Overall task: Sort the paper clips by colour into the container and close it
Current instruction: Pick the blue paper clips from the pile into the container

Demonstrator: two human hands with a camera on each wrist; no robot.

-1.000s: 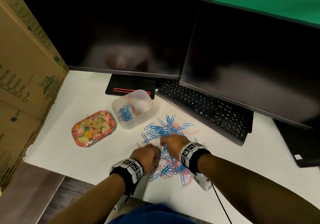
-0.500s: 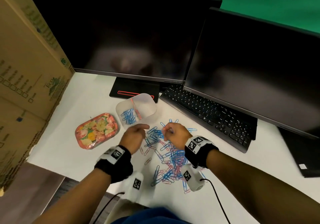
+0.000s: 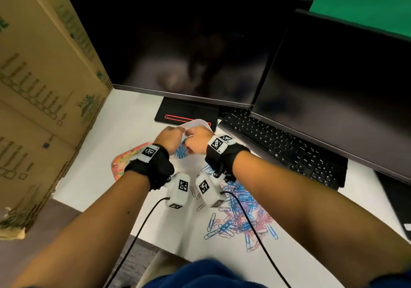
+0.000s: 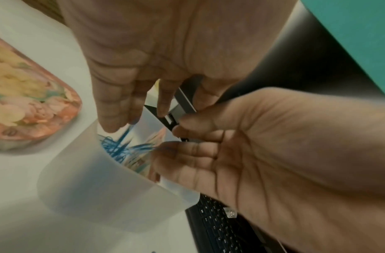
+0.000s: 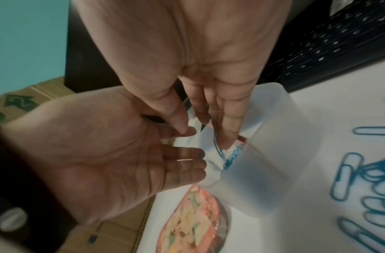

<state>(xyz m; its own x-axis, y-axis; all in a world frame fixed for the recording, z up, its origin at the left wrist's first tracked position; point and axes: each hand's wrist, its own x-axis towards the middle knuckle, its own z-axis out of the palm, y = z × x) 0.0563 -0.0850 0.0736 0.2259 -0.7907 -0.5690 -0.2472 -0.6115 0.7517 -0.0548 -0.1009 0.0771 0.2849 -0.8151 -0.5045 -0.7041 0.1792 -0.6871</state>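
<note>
- Left hand (image 3: pixel 170 139) hovers over the frosted container (image 4: pixel 104 188), fingers straight and pointing down.
- Right hand (image 3: pixel 198 140) just beside it, fingers likewise extended downward.

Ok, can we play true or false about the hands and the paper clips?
1. The left hand and right hand are both over the container. True.
2. The flowery lid is on the container. False: it lies on the table beside it.
3. There are blue paper clips inside the container. True.
4. The pile left on the table is all green. False: it is blue and pink.
</note>
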